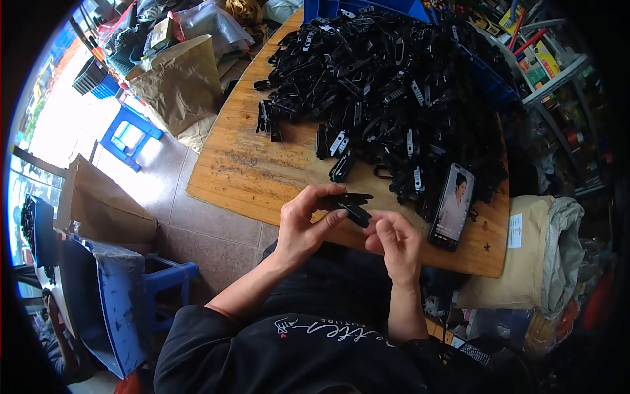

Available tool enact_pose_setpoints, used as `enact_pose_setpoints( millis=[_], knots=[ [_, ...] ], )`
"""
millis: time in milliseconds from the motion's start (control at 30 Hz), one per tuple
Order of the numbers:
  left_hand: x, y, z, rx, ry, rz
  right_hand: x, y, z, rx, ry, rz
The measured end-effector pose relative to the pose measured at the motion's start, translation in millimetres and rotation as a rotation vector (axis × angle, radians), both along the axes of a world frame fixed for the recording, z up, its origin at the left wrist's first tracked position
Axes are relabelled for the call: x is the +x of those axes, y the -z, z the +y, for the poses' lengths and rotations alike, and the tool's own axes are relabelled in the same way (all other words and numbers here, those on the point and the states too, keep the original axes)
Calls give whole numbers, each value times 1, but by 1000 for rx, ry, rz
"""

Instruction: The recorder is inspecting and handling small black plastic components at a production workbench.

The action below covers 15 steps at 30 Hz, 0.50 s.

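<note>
My left hand [306, 220] pinches a slim black clip-like piece [355, 211] between thumb and fingers, just off the table's near edge. Two narrow black arms of it spread apart toward the right. Close by its right end is my right hand [398, 248], fingers curled in and thumb bent over them. Whether anything small sits in those fingers is hidden. Beyond my hands, a big heap of similar black pieces [367, 85], some with silver slotted plates, covers much of the wooden table [239, 177]. A few pieces lie loose at the heap's near left side.
A phone [453, 207] playing a video leans by the heap's right side. Blue bins [482, 75] back the heap. Left of the table are a blue stool [130, 134], a cardboard box [108, 203] and a paper sack [177, 85]. A wrapped tan sack [505, 256] stands right.
</note>
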<state>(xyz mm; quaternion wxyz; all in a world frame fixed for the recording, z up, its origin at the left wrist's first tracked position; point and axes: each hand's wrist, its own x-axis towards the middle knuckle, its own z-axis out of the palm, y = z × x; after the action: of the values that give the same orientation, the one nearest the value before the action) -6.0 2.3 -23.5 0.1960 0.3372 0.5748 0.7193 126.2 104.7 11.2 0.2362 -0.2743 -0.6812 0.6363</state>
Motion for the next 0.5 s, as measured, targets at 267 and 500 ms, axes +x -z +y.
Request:
enact_pose_setpoints(
  millis=[267,500],
  knots=[
    [1,-8,-4,-70,86,-146,-6,7,-8,18,-24,96],
    [0,-7,-13,53,130,-433,-14,2,-5,87,-53,122]
  ],
)
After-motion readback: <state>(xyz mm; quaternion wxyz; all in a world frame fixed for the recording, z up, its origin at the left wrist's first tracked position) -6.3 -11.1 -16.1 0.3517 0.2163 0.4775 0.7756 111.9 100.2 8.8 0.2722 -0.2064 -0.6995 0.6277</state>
